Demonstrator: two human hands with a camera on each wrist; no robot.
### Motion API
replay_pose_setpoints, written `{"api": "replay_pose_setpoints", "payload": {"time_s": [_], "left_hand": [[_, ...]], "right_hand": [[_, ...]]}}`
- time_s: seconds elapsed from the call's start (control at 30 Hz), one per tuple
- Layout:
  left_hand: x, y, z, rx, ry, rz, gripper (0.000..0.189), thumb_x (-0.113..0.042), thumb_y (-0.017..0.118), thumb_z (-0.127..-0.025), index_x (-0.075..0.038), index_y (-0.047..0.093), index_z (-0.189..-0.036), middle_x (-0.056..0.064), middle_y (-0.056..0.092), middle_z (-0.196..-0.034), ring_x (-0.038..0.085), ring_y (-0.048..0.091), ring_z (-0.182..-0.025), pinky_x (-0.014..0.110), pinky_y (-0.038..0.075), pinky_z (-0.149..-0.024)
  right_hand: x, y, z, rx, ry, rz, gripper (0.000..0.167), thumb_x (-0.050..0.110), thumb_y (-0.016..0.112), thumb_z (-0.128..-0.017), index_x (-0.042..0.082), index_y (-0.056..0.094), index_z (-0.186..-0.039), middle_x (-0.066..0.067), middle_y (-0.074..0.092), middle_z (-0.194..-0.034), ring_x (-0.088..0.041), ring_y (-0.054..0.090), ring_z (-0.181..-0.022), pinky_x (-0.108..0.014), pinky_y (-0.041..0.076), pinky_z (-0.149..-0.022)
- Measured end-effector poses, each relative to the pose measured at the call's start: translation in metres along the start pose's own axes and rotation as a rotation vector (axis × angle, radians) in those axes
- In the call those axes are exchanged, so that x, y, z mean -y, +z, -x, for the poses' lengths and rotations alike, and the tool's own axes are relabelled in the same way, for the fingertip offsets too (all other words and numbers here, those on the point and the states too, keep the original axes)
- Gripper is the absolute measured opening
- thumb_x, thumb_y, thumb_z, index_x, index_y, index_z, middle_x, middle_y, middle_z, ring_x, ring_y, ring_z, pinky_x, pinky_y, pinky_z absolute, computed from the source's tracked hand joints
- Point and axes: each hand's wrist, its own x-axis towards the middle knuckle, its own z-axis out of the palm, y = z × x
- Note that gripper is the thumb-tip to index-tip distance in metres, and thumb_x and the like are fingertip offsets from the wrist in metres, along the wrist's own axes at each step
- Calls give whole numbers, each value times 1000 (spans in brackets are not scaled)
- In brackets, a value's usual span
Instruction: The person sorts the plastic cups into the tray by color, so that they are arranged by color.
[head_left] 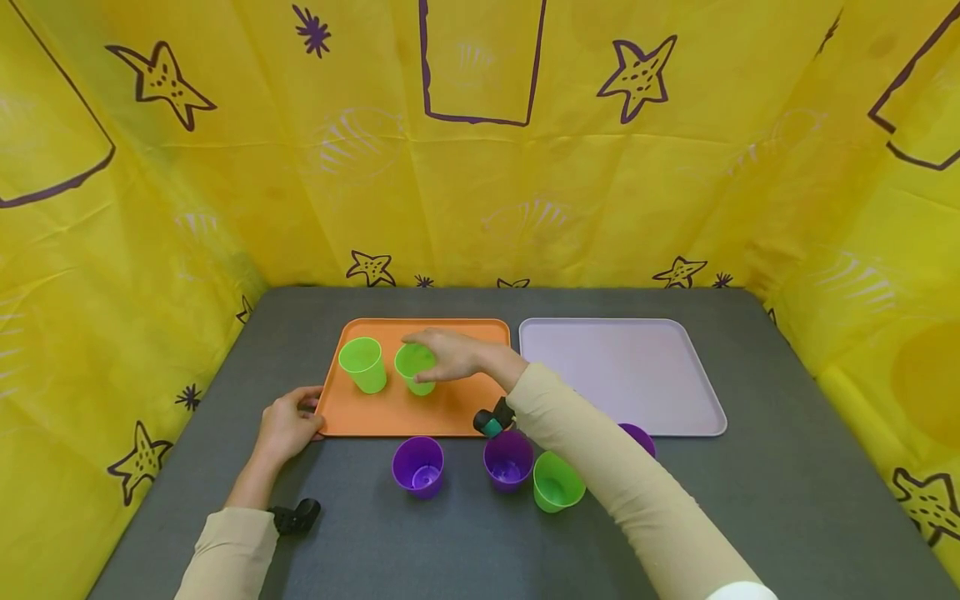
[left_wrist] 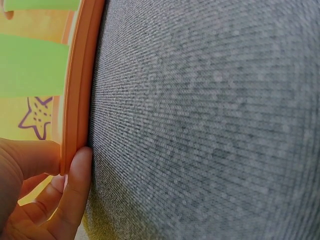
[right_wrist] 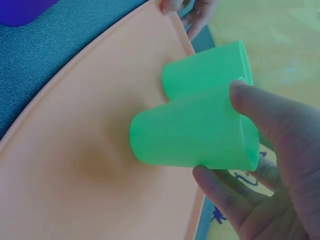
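My left hand (head_left: 285, 427) pinches the front-left corner of the orange tray (head_left: 450, 415); in the left wrist view the thumb (left_wrist: 42, 156) lies on the rim, with fingers against its outer side. My right hand (head_left: 452, 354) reaches over that tray and holds a green cup (right_wrist: 190, 132) near its rim, thumb on one side and fingers on the other. Whether this cup's base touches the tray I cannot tell. Just left of it, a second green cup (head_left: 364, 367) stands upright on the tray.
A pale lilac tray (head_left: 615, 367) lies to the right of the orange one. In front stand a purple cup (head_left: 418, 468), another purple cup (head_left: 509, 462) and a green cup (head_left: 558, 483). A further purple cup (head_left: 640, 437) is partly hidden behind my right sleeve.
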Motion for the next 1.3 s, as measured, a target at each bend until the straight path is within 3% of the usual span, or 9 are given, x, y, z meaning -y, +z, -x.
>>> {"api": "replay_pose_setpoints", "payload": {"time_s": [0.73,0.9,1.3], "left_hand": [[-2,2,-1,9,6,13,50,5,56,-73,7,51,-123,25,59,-102,20,65,-72,24,55,-51],[-2,2,-1,6,6,9,50,4,56,-73,7,51,-123,25,59,-102,20,65,-72,24,55,-51],[-1,1,1,2,29,17,50,5,54,-73,8,51,-123,27,59,-104,26,66,-78,25,55,-51]], "right_hand": [[-7,2,-2,-36,48,-7,67,33,55,-91,8,24,-146,-10,30,-148,-25,29,-136,-36,28,-111],[-7,-4,4,-44,35,-35,67,33,55,-91,11,24,-146,-8,28,-149,-25,22,-139,-37,26,-112],[2,-24,30,-93,-30,6,61,33,53,-92,15,29,-144,-5,34,-145,-18,30,-134,-34,30,-109]]}}
